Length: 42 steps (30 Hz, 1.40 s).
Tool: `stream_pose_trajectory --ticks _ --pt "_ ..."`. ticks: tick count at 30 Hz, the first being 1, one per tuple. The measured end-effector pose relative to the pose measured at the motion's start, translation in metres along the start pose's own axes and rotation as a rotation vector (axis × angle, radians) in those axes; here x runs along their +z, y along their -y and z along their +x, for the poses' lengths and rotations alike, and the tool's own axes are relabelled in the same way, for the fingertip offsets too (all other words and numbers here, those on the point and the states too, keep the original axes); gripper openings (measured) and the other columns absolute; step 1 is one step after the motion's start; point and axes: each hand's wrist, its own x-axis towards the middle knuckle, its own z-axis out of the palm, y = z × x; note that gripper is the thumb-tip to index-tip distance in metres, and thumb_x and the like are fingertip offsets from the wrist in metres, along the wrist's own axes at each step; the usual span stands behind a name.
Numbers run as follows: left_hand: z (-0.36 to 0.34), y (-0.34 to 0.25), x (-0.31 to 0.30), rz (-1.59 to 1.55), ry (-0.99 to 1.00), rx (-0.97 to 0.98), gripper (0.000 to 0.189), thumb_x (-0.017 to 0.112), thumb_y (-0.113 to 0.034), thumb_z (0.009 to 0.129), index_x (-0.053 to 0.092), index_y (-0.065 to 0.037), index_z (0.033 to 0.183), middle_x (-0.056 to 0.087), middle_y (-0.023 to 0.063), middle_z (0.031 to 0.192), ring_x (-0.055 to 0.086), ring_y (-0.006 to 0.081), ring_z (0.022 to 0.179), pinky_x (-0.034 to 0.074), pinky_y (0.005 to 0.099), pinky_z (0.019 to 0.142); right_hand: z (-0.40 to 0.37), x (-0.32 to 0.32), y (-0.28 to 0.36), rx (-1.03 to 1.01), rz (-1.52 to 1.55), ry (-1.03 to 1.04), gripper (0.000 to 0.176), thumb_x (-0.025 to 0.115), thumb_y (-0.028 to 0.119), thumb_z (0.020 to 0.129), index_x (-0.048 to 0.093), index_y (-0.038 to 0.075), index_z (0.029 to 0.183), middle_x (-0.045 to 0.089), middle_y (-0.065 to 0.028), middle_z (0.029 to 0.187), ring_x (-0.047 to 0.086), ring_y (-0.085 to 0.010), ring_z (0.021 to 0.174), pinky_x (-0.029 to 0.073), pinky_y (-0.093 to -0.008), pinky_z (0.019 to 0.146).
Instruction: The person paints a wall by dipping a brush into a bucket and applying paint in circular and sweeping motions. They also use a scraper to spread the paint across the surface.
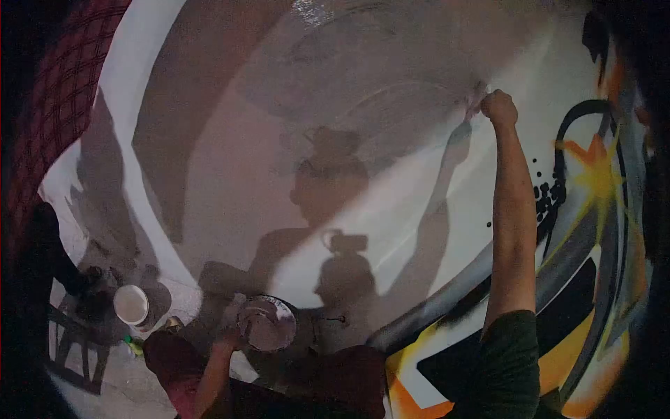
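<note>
My right hand (499,108) is raised at arm's length against the wall, its fingers closed on what looks like a paintbrush (480,98), mostly hidden and blurred. It is at the border between a grey-brown painted area (391,77) and a pale band (447,188). Low down, my left hand (229,336) grips the side of a round paint bucket (287,314) with pinkish-grey paint inside. The fingers of that hand are dim.
A white bucket (131,304) stands on the floor at lower left, near a small green and yellow item (132,345) and a dark chair (77,349). Black, grey, orange and yellow graffiti (593,181) covers the right side. Shadows (345,272) fall across the wall.
</note>
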Motion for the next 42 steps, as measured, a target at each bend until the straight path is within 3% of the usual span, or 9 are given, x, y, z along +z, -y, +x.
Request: stream_pose_trajectory --ticks 5,12,14,16,18,21,24,36,42 --pt "-0.002 0.003 -0.001 0.006 0.007 0.008 0.058 0.052 -0.046 0.086 0.052 -0.009 0.131 0.052 0.0173 0.133 0.050 0.0340 0.122 0.035 0.0448 0.106 -0.007 -0.022 0.055 -0.139 0.018 -0.093 0.036 0.053 0.027 0.088 0.061 0.001 0.111 0.062 -0.0218 0.113 0.062 -0.0338 0.106 0.051 -0.0458 0.086" --pt "-0.029 -0.007 -0.021 0.001 0.047 0.039 0.057 0.051 -0.045 0.087 0.051 -0.009 0.132 0.050 0.0175 0.134 0.049 0.0340 0.123 0.036 0.0453 0.106 -0.017 0.000 0.154 -0.549 -0.033 -0.496 0.036 0.045 0.035 0.094 0.067 0.008 0.100 0.065 -0.0181 0.099 0.066 -0.0355 0.091 0.053 -0.0467 0.078" --pt "-0.021 0.001 -0.009 0.002 0.035 0.017 0.057 0.051 -0.045 0.086 0.050 -0.010 0.132 0.051 0.0181 0.133 0.050 0.0337 0.121 0.039 0.0452 0.102 -0.068 -0.039 0.195 -0.431 0.125 -0.376 0.031 0.049 0.032 0.092 0.067 0.008 0.101 0.065 -0.0156 0.098 0.066 -0.0329 0.090 0.054 -0.0477 0.075" --pt "0.005 0.026 0.033 0.100 -0.063 0.012 0.056 0.053 -0.046 0.085 0.051 -0.013 0.130 0.057 0.0193 0.125 0.055 0.0334 0.115 0.046 0.0442 0.095 -0.087 -0.035 0.222 -0.506 0.055 -0.566 0.023 0.053 0.020 0.090 0.069 0.003 0.089 0.067 -0.0145 0.085 0.067 -0.0267 0.074 0.055 -0.0385 0.063" --pt "-0.002 0.022 0.028 0.004 0.001 -0.058 0.055 0.055 -0.046 0.084 0.055 -0.009 0.124 0.058 0.0203 0.122 0.057 0.0338 0.113 0.045 0.0450 0.095 -0.096 -0.030 0.248 -0.539 0.068 -0.513 0.014 0.058 0.014 0.086 0.069 0.005 0.087 0.067 -0.0123 0.085 0.068 -0.0250 0.076 0.055 -0.0394 0.063" --pt "-0.008 0.019 0.022 -0.047 0.030 -0.079 0.054 0.056 -0.045 0.084 0.058 -0.007 0.121 0.059 0.0207 0.121 0.057 0.0341 0.112 0.045 0.0456 0.095 -0.134 -0.047 0.288 -0.494 0.175 -0.217 0.009 0.064 0.010 0.081 0.069 0.005 0.086 0.066 -0.0104 0.082 0.067 -0.0242 0.075 0.054 -0.0385 0.060" --pt "-0.006 0.023 0.025 -0.048 0.009 -0.061 0.053 0.056 -0.045 0.084 0.057 -0.007 0.121 0.058 0.0205 0.121 0.057 0.0343 0.113 0.045 0.0459 0.095 -0.165 -0.033 0.317 -0.615 0.168 -0.466 0.009 0.066 0.008 0.078 0.068 0.005 0.086 0.066 -0.0077 0.080 0.067 -0.0230 0.073 0.053 -0.0349 0.055" --pt "-0.003 0.041 0.036 -0.122 -0.036 -0.071 0.052 0.056 -0.042 0.084 0.057 -0.006 0.122 0.056 0.0198 0.124 0.055 0.0350 0.114 0.044 0.0469 0.097 -0.278 -0.032 0.402 -0.906 -0.101 0.102 0.021 0.074 0.016 0.074 0.060 0.005 0.086 0.062 -0.0019 0.076 0.059 -0.0102 0.062 0.046 -0.0274 0.044" --pt "-0.003 0.049 0.043 -0.154 -0.055 -0.076 0.051 0.057 -0.040 0.084 0.057 -0.006 0.122 0.055 0.0195 0.125 0.054 0.0354 0.115 0.043 0.0475 0.097 -0.298 -0.047 0.407 -1.064 -0.208 0.133 0.021 0.074 0.013 0.075 0.059 0.006 0.089 0.058 -0.0006 0.074 0.053 -0.0079 0.060 0.041 -0.0267 0.042"
